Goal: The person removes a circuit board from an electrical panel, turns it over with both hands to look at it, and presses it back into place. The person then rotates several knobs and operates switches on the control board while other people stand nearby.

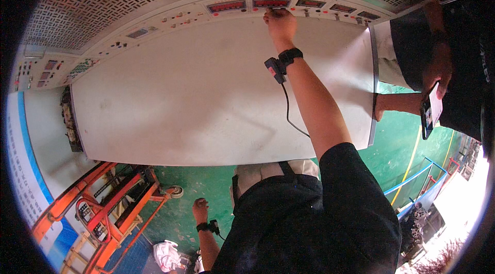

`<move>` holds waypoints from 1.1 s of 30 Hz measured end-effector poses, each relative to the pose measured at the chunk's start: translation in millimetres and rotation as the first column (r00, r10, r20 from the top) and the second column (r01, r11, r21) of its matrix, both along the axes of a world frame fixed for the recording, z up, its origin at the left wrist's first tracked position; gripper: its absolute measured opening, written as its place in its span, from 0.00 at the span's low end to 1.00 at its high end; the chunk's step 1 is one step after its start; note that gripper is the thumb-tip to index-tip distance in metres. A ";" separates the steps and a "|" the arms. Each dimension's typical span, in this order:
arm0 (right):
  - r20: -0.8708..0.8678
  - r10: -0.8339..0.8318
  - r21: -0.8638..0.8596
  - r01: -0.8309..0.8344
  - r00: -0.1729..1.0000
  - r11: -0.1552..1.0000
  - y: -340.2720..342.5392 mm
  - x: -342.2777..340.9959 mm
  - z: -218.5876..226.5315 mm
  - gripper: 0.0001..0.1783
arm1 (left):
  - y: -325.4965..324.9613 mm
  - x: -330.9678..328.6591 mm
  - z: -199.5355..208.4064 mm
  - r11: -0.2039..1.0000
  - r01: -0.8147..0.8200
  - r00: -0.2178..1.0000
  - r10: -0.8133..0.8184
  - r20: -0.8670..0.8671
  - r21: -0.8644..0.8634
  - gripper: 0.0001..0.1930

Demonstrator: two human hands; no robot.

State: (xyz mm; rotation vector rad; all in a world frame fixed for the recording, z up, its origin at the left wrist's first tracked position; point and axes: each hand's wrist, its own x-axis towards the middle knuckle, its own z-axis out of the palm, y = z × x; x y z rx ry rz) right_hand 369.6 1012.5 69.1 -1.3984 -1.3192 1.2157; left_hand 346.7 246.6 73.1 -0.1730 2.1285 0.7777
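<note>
Far left: orange metal frame [111,209] on casters, standing on the green floor beside the worktop's near corner. White cloth-like bundle [166,255] just right of it, low down.

Left hand [200,209]: hanging in the air near the frame, clear of the worktop, fingers curled, apparently holding nothing; too small to tell how tightly closed.

Centre: pale worktop [216,93], bare in its middle. Along its far edge, the control panel [199,11], below perforated grey metal. First red display [226,6], then second red display [270,3].

Right hand [280,25]: fingertips at the panel, right under the second display. Fingers bunched; whether they pinch a control or merely touch, cannot tell.

Handling, judged: panel rigid, fixed in place; its small controls likely light, wanting fingertips on knob or button only, wrist steady. Display windows look hard, smooth, best left unpressed.

Further right: smaller displays in line, then a co-worker past the worktop's end, phone [432,110] held low.
</note>
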 end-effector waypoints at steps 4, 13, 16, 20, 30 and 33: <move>0.230 0.006 0.121 -0.034 0.973 0.992 -5.8 -3.4 0.8 0.15 | -3.7 6.0 -0.6 0.999 -0.030 0.999 0.029 0.025 0.036 0.08; -0.145 0.180 -0.241 -0.211 0.973 0.947 2.2 -6.4 13.9 0.14 | 4.6 5.8 4.1 0.995 0.051 0.997 -0.047 0.056 -0.080 0.09; -0.013 0.195 -0.096 -0.195 0.981 0.976 10.5 0.6 -4.2 0.15 | 13.7 2.2 5.4 0.983 0.078 0.995 -0.067 0.073 -0.167 0.09; 0.208 0.098 -0.012 -0.098 0.973 0.995 10.7 -2.3 -13.9 0.19 | 7.3 2.7 5.5 0.984 0.046 0.996 -0.031 0.087 -0.171 0.10; -0.277 0.245 -0.133 -0.290 0.929 0.948 7.4 -4.9 -20.1 0.11 | 4.9 10.2 15.2 0.980 0.081 0.990 -0.058 0.129 -0.180 0.09; -0.073 0.313 0.082 -0.307 0.947 0.948 41.0 2.6 -77.9 0.10 | 3.9 4.0 13.9 0.993 0.065 0.981 -0.046 0.189 -0.095 0.09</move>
